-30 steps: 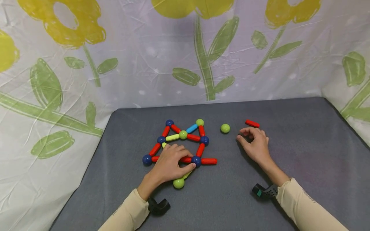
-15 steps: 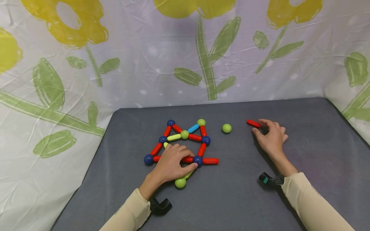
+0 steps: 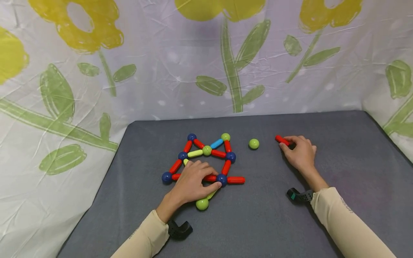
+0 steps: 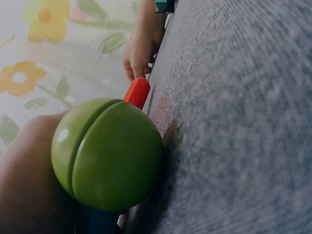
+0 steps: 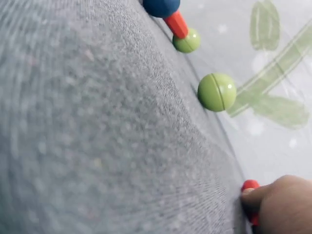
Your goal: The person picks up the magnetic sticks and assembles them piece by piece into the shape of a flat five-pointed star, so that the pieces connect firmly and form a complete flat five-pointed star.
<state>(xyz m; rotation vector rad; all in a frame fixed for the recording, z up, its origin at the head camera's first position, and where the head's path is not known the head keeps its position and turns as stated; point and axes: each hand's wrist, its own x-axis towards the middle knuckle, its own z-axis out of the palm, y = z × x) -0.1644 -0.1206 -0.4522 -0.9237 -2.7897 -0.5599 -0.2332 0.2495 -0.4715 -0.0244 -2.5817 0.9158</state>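
Observation:
In the head view my left hand (image 3: 193,182) lies over the near side of a flat figure of magnetic building sticks and balls. Its thumb and index finger hold the near right blue ball (image 3: 221,180), and the palm hides part of the figure. A red stick (image 3: 236,180) juts right from that ball. Close below the hand is a green ball (image 3: 202,204), large in the left wrist view. Farther right, my right hand (image 3: 301,152) pinches a loose red stick (image 3: 282,140) by its right end between thumb and fingers, low over the cloth.
A loose green ball (image 3: 254,144) sits between the figure and my right hand. The figure's far corners are a blue ball (image 3: 191,137) and a green ball (image 3: 225,137). Grey cloth (image 3: 258,215) covers the table, and a flowered curtain (image 3: 155,89) stands behind it.
My right hand has moved right to the loose red stick and closed its thumb and fingers on it. The left hand has stayed in place on the figure.

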